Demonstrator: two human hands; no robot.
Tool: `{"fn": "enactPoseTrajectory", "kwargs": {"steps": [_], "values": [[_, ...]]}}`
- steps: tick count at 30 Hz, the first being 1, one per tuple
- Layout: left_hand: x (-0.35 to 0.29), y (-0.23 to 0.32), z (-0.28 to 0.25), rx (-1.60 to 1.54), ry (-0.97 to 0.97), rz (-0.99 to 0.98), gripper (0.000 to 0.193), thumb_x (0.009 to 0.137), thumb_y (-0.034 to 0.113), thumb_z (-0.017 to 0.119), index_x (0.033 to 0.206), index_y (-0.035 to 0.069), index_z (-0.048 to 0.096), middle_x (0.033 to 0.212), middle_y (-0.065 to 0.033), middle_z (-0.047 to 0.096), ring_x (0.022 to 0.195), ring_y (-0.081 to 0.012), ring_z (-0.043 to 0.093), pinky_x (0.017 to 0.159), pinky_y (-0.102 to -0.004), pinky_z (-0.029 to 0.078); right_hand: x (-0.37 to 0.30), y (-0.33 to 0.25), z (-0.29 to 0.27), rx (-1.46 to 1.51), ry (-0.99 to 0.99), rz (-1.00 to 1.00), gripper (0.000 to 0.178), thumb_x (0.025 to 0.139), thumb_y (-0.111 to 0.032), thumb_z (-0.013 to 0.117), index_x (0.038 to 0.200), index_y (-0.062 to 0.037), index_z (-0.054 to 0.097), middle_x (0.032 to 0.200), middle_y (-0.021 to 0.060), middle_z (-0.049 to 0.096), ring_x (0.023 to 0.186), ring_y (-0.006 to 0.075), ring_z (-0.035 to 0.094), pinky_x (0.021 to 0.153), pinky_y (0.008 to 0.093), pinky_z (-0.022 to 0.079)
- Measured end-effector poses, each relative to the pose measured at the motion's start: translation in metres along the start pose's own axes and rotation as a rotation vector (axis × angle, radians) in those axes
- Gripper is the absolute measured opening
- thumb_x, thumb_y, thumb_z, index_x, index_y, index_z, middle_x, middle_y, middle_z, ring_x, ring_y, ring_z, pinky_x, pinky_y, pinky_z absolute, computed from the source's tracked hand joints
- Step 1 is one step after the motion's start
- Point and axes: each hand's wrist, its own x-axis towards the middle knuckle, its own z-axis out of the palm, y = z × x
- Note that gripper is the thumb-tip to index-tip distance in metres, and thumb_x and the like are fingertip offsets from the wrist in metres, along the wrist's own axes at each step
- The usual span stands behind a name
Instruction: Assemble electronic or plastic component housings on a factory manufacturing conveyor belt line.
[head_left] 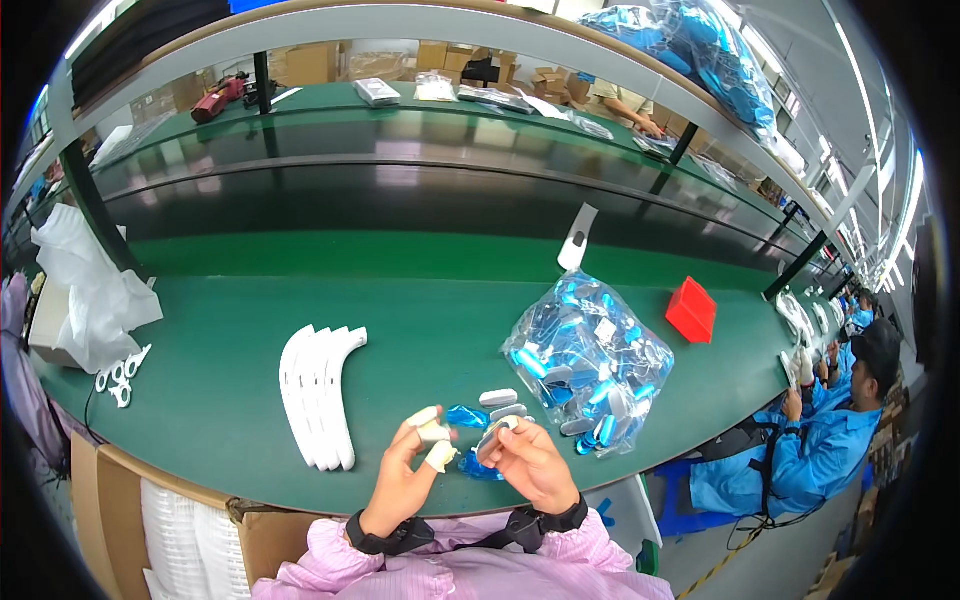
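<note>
On the green surface (230,360), at nine o'clock from the hands, lies a neat stack of white curved parts (318,395), lined up so one is easy to take. The left hand (408,470) has white finger covers, and its grip is pinching a bit of blue wrap (465,416). The right hand (530,462) has its grip closed on a small white oval piece (492,438), tipped up to see it. At two o'clock sits a clear bag of blue-wrapped pieces (592,360), close enough to reach. A red box (691,310) is farther right.

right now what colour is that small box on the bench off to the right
Red. The small box sits on the green bench; it shows best in the head view.
</note>
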Motion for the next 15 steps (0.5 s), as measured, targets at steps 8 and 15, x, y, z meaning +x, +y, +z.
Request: {"fn": "enactPoseTrajectory", "kwargs": {"steps": [8, 15], "values": [[-0.006, 0.032, -0.003, 0.822, 0.153, 0.308, 0.039, 0.071, 0.007, 0.074, 0.109, 0.004, 0.064, 0.134, -0.0164, 0.047, 0.128, -0.0386, 0.037, 0.106, -0.0424, 0.032, -0.010, -0.005, 0.019, -0.596, 0.195, -0.205, 0.016, 0.087, 0.000, 0.065, 0.102, -0.0004, 0.061, 0.093, 0.0062, 0.064, 0.078, 0.0097, 0.059, 0.069, 0.0248, 0.047], [0.003, 0.031, -0.046, 1.480, 0.429, -0.023, 0.079, 0.072, 0.020, 0.075, 0.138, -0.002, 0.038, 0.123, -0.0223, 0.045, 0.112, -0.0415, 0.042, 0.098, -0.0558, 0.029, -0.013, -0.006, 0.030, -0.930, 0.296, -0.395, 0.040, 0.076, 0.008, 0.072, 0.112, 0.0014, 0.055, 0.109, 0.0094, 0.063, 0.086, 0.0115, 0.062, 0.074, 0.0247, 0.049]]}}
